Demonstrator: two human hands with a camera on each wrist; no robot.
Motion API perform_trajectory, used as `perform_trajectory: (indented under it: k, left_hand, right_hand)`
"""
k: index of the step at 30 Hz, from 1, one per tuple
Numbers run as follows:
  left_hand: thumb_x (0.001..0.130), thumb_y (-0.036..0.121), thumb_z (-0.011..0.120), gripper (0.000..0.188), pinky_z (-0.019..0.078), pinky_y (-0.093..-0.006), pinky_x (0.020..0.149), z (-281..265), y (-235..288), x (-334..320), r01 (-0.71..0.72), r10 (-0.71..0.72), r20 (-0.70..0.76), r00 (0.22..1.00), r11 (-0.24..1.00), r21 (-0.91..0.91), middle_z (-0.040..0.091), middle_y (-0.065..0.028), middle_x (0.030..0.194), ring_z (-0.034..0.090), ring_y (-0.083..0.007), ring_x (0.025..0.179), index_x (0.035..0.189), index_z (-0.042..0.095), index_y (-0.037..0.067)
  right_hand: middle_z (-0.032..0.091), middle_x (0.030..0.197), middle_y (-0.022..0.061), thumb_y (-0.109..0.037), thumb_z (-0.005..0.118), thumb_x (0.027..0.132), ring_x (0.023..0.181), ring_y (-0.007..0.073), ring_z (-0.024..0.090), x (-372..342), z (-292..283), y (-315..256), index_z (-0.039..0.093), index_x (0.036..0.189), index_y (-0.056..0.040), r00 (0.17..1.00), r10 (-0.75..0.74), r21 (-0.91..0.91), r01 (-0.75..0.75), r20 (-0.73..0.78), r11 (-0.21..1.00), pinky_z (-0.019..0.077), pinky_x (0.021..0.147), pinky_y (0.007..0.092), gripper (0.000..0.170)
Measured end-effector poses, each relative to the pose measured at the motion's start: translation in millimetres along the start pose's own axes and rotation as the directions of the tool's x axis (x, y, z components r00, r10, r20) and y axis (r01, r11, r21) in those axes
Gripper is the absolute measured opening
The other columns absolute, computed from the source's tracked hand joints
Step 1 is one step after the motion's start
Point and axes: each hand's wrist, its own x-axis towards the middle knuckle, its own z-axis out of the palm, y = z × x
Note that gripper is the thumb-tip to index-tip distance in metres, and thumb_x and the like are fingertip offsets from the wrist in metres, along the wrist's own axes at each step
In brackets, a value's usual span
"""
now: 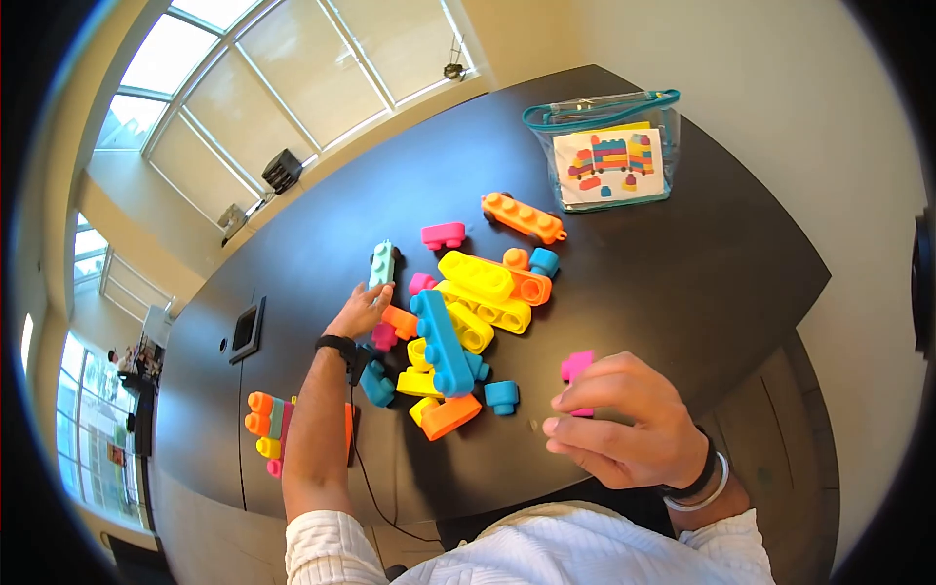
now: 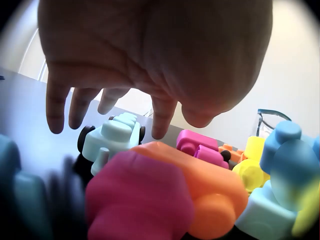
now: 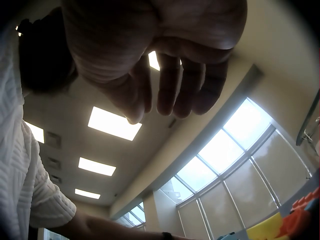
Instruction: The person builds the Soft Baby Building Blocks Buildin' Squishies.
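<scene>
In the head view my left hand [image 1: 359, 314] reaches to the near end of a mint wheeled block [image 1: 384, 263]; its fingers are extended. The left wrist view shows the fingers of my left hand [image 2: 112, 107] spread above the mint wheeled block [image 2: 112, 137], with a magenta block [image 2: 140, 195] and an orange block [image 2: 200, 180] in front; contact is unclear. Raised near the table's front edge, my right hand [image 1: 624, 419] has loosely bent fingers and holds nothing, partly covering a pink block [image 1: 577, 366]. The right wrist view shows this hand [image 3: 165, 65] empty.
A pile of yellow, blue and orange blocks, including a long blue one [image 1: 442, 343], lies mid-table. Behind it are an orange wheeled base [image 1: 523, 217] and a pink block [image 1: 444, 235]. A clear bag [image 1: 612, 156] stands at the back; joined blocks [image 1: 268, 429] sit at left.
</scene>
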Motion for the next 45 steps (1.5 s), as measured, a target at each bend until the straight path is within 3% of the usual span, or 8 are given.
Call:
perform_trajectory:
  k: [3,11,15,17,21,23,29,45]
  left_hand:
    - [0.119,0.070,0.035,0.071,0.0438,-0.0543,0.127,-4.5,24.3,1.0,0.082,-0.084,0.112,0.990,0.996,0.014,0.058,-0.0323,0.152,0.056,-0.0492,0.147,0.162,0.065,0.021]
    - [0.110,0.038,0.065,0.029,0.0529,-0.0540,0.110,-17.0,-4.8,4.7,0.019,-0.019,-0.055,0.998,1.000,0.011,0.068,-0.0260,0.121,0.064,-0.0459,0.123,0.127,0.072,0.016]
    - [0.108,0.029,0.064,0.021,0.0552,-0.0525,0.100,-38.2,-15.9,-15.7,0.015,-0.044,-0.328,0.943,0.996,-0.093,0.064,-0.0241,0.117,0.066,-0.0425,0.112,0.121,0.066,0.013]
    - [0.106,0.016,0.065,0.019,0.0550,-0.0460,0.095,-53.5,-12.8,-36.1,-0.190,0.023,-0.469,0.883,0.931,-0.312,0.065,-0.0146,0.112,0.064,-0.0284,0.106,0.125,0.062,0.014]
    - [0.103,0.009,0.069,0.033,0.0551,-0.0421,0.099,-87.3,43.6,-139.0,-0.211,0.039,-0.318,0.947,0.823,-0.528,0.065,-0.0190,0.128,0.066,-0.0317,0.110,0.133,0.056,0.009]
    - [0.094,0.004,0.076,0.053,0.0539,-0.0414,0.106,-84.5,67.0,-187.6,-0.511,0.343,-0.434,0.833,0.778,-0.365,0.065,-0.0202,0.142,0.067,-0.0322,0.123,0.141,0.050,0.006]
    - [0.083,0.006,0.089,0.062,0.0505,-0.0517,0.111,-59.4,89.2,-281.2,-0.605,0.605,-0.124,0.787,0.715,-0.351,0.065,-0.0225,0.145,0.063,-0.0416,0.130,0.136,0.058,0.008]
    - [0.086,0.007,0.089,0.059,0.0484,-0.0546,0.123,32.3,92.4,-327.5,-0.385,0.435,0.014,0.900,0.811,-0.440,0.062,-0.0159,0.163,0.055,-0.0448,0.151,0.140,0.065,0.010]
  right_hand:
    - [0.073,0.111,0.0044,-0.009,0.090,0.090,0.095,0.0266,0.071,-0.5,1.8,1.8,0.082,0.110,-0.0132,1.000,0.005,0.028,-0.005,0.002,1.000,0.0564,0.078,0.0425,0.023]
    - [0.071,0.109,0.0039,-0.010,0.090,0.089,0.094,0.0261,0.071,-0.6,4.3,1.7,0.081,0.106,-0.0123,0.999,0.011,0.035,-0.012,0.037,0.999,0.0569,0.078,0.0418,0.019]
    - [0.071,0.107,0.0039,-0.010,0.090,0.088,0.094,0.0257,0.071,-0.3,10.7,2.2,0.082,0.105,-0.0122,0.999,-0.007,0.033,0.006,0.050,0.999,0.0575,0.078,0.0414,0.019]
    - [0.072,0.107,0.0039,-0.010,0.091,0.088,0.093,0.0255,0.071,-1.1,13.0,1.1,0.082,0.105,-0.0123,0.997,0.010,0.036,-0.013,0.079,0.999,0.0580,0.078,0.0411,0.020]
    - [0.076,0.106,0.0062,-0.013,0.097,0.086,0.090,0.0291,0.073,0.2,12.6,4.2,0.082,0.110,-0.0117,0.991,0.013,0.034,-0.018,0.136,0.999,0.0613,0.082,0.0432,0.028]
    - [0.075,0.108,0.0049,-0.011,0.095,0.085,0.093,0.0271,0.072,1.4,9.9,6.6,0.082,0.105,-0.0133,0.995,0.048,-0.023,-0.046,0.093,0.999,0.0600,0.081,0.0414,0.024]
    - [0.076,0.106,0.0069,-0.008,0.097,0.081,0.093,0.0317,0.076,-0.2,7.6,12.3,0.083,0.106,-0.0093,0.994,0.087,-0.058,-0.083,0.070,0.995,0.0614,0.078,0.0426,0.029]
    - [0.074,0.109,0.0101,-0.012,0.096,0.082,0.099,0.0335,0.072,-5.2,27.0,36.8,0.080,0.103,-0.0048,0.958,0.161,-0.250,-0.100,0.238,0.963,0.0603,0.082,0.0432,0.028]
